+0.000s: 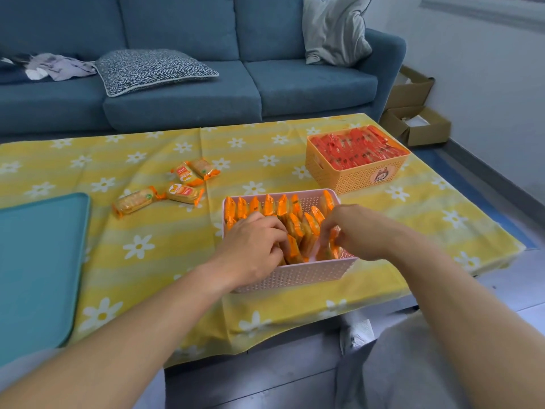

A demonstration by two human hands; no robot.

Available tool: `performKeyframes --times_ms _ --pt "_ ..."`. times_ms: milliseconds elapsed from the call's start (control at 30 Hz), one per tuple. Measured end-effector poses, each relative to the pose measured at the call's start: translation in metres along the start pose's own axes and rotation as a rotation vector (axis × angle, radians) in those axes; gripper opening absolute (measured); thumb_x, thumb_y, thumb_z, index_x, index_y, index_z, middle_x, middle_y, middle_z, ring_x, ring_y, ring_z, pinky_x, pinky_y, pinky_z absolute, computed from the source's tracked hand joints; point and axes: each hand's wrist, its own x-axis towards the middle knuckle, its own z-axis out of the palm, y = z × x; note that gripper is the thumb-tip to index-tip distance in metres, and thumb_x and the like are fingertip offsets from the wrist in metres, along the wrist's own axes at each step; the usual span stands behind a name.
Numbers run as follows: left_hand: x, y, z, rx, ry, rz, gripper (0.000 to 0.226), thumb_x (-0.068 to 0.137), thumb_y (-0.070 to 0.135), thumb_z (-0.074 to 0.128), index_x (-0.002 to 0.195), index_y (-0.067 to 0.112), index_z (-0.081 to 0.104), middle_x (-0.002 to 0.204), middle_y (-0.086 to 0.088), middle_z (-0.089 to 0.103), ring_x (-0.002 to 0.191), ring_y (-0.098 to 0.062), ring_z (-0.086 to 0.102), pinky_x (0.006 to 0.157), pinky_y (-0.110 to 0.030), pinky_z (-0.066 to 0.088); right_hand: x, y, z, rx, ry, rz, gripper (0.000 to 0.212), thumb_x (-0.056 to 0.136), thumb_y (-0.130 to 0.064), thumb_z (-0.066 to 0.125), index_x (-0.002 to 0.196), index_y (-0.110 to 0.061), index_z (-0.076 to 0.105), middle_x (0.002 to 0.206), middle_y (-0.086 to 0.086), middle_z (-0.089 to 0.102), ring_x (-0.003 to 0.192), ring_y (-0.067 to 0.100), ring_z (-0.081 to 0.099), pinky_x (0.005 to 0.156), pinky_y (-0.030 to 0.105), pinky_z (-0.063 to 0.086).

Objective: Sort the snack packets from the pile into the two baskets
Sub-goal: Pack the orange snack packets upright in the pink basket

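Tablecloth (165, 261) near edge: pink basket (295, 276), hands (250, 246) on packets (306, 228).

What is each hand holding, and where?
The right hand pinches an orange packet by its upper end in the pink basket; left hand, cannot tell.

Sofa: a blue three-seat sofa (182, 84) fills the back of the room.
Cushions: a speckled cushion (153, 69) lies flat on the seat; a grey cushion (333, 28) leans upright by the arm.
Clothes: crumpled clothes (59, 66) lie at the sofa's far end.
Counter: a low counter under a yellow daisy cloth (147, 261).
Wall: a plain white wall (486, 69).
Floor: a grey floor (507, 202), with open cardboard boxes (415, 122) beside the sofa.
Light: soft and even.
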Motion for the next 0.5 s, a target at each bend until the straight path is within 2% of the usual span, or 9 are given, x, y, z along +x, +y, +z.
performKeyframes --times_ms 100,167,233,300,400,500 --pt "0.003 0.004 0.002 -0.047 0.121 -0.020 0.028 0.080 0.022 0.048 0.097 0.030 0.068 0.108 0.015 0.066 0.103 -0.015 0.047 0.093 -0.038 0.044 0.010 -0.014 0.017 0.114 0.019 -0.007 0.044 0.079 0.010 0.050 0.086 -0.026 0.074 0.091 0.000 0.069 0.085 0.020 0.061 0.067 0.029 0.049" --pt "0.004 0.010 0.002 -0.073 0.155 -0.016 0.029 0.078 0.020 0.050 0.102 0.030 0.063 0.106 0.014 0.065 0.104 -0.016 0.047 0.090 -0.037 0.042 0.018 -0.021 0.030 0.191 0.110 0.023 0.035 0.079 0.005 0.055 0.086 -0.026 0.068 0.090 0.001 0.069 0.086 0.021 0.062 0.066 0.027 0.046" --pt "0.004 0.014 0.003 -0.080 0.119 0.026 0.034 0.077 0.019 0.050 0.108 0.031 0.060 0.110 0.014 0.064 0.107 -0.016 0.047 0.090 -0.037 0.041 0.021 -0.023 0.038 0.277 0.184 0.074 0.025 0.078 -0.001 0.062 0.086 -0.023 0.055 0.088 0.001 0.068 0.086 0.024 0.062 0.065 0.031 0.046" --pt "0.004 0.015 0.007 0.011 0.043 0.069 0.041 0.079 0.026 0.047 0.117 0.034 0.060 0.120 0.014 0.062 0.113 -0.017 0.045 0.094 -0.039 0.039 0.022 -0.020 0.038 0.322 0.196 0.111 0.025 0.078 -0.003 0.065 0.080 -0.023 0.049 0.081 -0.001 0.064 0.079 0.023 0.059 0.059 0.028 0.043" --pt "0.004 0.011 0.012 0.144 -0.041 0.084 0.046 0.086 0.037 0.041 0.127 0.042 0.061 0.128 0.015 0.056 0.122 -0.017 0.040 0.098 -0.038 0.031 0.018 -0.009 0.025 0.363 0.229 0.170 0.024 0.077 0.002 0.062 0.076 -0.021 0.054 0.078 0.002 0.068 0.075 0.024 0.065 0.066 0.034 0.055" --pt "0.006 0.011 0.009 0.195 -0.026 0.102 0.047 0.087 0.044 0.034 0.120 0.044 0.068 0.134 0.013 0.051 0.127 -0.019 0.037 0.104 -0.040 0.030 0.013 0.002 0.015 0.314 0.338 0.226 0.023 0.081 0.005 0.055 0.095 -0.011 0.065 0.091 0.008 0.070 0.080 0.026 0.064 0.066 0.036 0.053"
